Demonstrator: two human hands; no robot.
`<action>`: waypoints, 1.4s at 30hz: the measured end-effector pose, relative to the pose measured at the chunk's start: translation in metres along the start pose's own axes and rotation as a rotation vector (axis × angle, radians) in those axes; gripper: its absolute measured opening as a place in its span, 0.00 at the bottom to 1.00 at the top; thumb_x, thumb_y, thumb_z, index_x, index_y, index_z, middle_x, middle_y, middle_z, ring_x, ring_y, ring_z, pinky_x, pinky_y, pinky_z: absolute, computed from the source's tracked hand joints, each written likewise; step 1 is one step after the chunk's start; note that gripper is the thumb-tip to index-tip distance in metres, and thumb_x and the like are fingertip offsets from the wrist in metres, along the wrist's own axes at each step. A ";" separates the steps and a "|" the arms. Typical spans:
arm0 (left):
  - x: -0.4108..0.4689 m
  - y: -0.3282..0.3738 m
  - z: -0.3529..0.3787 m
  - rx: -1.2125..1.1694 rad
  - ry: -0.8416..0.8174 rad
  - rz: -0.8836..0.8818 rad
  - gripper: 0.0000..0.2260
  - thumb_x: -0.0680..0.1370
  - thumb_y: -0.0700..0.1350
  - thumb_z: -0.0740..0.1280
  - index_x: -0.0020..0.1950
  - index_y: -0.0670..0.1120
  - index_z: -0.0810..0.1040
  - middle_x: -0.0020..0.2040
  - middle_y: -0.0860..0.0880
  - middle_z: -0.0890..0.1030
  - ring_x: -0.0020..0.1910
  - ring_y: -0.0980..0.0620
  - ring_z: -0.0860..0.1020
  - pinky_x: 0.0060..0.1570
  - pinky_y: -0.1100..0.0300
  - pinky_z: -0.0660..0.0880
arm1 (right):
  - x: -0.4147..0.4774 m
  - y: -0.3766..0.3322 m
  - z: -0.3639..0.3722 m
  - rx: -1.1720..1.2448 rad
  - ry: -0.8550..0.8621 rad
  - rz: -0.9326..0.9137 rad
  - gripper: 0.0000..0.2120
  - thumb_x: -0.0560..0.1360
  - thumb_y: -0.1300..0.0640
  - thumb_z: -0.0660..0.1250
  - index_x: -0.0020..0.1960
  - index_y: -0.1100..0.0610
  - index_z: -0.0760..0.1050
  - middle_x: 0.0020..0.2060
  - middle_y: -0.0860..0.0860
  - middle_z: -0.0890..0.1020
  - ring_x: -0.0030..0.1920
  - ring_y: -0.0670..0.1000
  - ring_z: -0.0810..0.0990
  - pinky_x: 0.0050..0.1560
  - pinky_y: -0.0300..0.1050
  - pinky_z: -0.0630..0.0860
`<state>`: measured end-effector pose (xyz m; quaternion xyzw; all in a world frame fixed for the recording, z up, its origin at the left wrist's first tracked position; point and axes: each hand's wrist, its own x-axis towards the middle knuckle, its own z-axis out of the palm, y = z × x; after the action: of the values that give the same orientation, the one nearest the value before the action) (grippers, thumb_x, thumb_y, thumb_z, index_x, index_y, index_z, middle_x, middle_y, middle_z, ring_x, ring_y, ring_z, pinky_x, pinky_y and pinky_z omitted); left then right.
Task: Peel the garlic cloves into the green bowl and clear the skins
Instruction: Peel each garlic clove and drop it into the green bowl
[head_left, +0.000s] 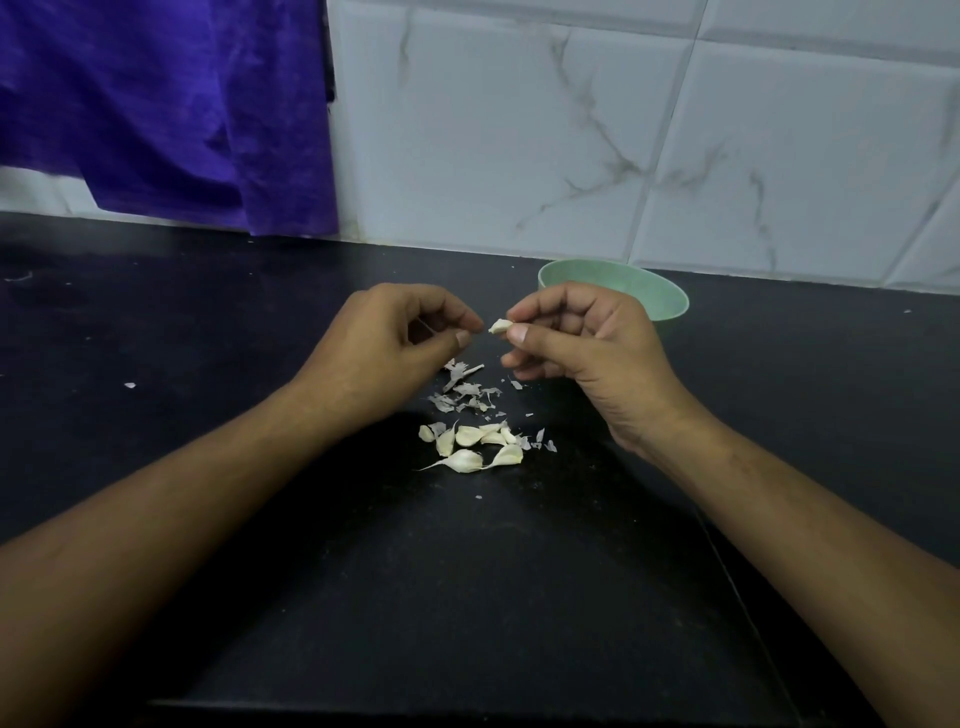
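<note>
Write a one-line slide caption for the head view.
Right hand pinches a garlic clove near the green bowl; skins litter the counter.

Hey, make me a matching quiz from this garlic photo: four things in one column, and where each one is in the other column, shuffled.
1 bowl
2 held clove
3 purple cloth
4 loose skins

A hanging at back left
B pinched in the right hand
C behind the right hand
D scattered on the counter

Pairs: 1-C, 2-B, 3-A, 4-D
</note>
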<state>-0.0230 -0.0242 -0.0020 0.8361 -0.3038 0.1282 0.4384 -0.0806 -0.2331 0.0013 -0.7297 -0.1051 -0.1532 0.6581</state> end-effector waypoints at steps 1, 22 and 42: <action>-0.001 0.002 0.000 -0.009 -0.001 0.019 0.04 0.79 0.47 0.75 0.53 0.55 0.87 0.42 0.55 0.86 0.39 0.57 0.84 0.44 0.56 0.81 | 0.000 0.000 0.000 -0.005 0.001 -0.002 0.05 0.77 0.69 0.72 0.52 0.65 0.81 0.39 0.61 0.84 0.38 0.53 0.86 0.43 0.49 0.84; -0.004 0.011 -0.006 -0.006 -0.059 0.086 0.03 0.79 0.48 0.74 0.46 0.52 0.86 0.36 0.53 0.85 0.34 0.55 0.83 0.39 0.56 0.79 | -0.001 0.002 0.001 -0.070 -0.077 -0.051 0.05 0.76 0.68 0.74 0.52 0.62 0.84 0.39 0.54 0.88 0.40 0.51 0.86 0.45 0.46 0.85; -0.003 0.009 -0.003 -0.088 -0.092 0.087 0.07 0.80 0.53 0.71 0.50 0.52 0.86 0.41 0.51 0.86 0.38 0.48 0.85 0.43 0.42 0.83 | -0.002 -0.002 0.001 0.059 -0.074 0.010 0.05 0.76 0.70 0.72 0.51 0.66 0.80 0.40 0.61 0.85 0.38 0.54 0.86 0.41 0.44 0.84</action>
<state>-0.0305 -0.0245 0.0038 0.8070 -0.3651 0.0953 0.4543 -0.0832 -0.2317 0.0026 -0.7158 -0.1302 -0.1194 0.6756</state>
